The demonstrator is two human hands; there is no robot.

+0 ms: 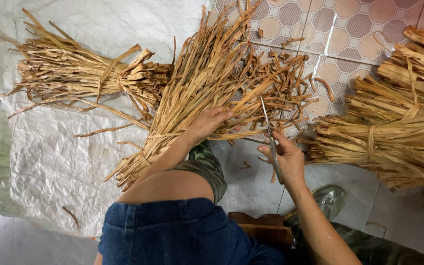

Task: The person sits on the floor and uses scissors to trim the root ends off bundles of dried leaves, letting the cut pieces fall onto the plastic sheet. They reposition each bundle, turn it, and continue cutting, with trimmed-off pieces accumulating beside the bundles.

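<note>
1. Gripping a bundle of dried straw-coloured strips (197,93), the left hand (207,122) is closed around the strips near the middle of the scene; the bundle fans out toward the far side, and its near end rests on the white woven sheet (50,157).
2. The right hand (288,159) is closed on the handles of a pair of scissors (269,135); the blades point away from the person and appear to stand slightly apart, with the tips among the strip ends just right of the left hand.
3. A loose pile of short cut pieces (290,83) lies on the patterned tile floor (349,29), just beyond the blades.
4. A tied bundle (82,73) lies on the sheet at far left; larger tied bundles (398,122) lie at right, near the scissors hand.
5. The person's knee in blue fabric (182,230) and a green boot (327,198) sit at the near edge.
6. Hazard, fingers: the left fingertips lie close to the blades, so a closing cut could nick them if the grip shifts.
7. Hazard, uneven cut: loosely held strips could slide and be cut to unequal lengths.
8. Hazard, scatter: offcuts could spread under the boot and cause slipping on the smooth tile.
</note>
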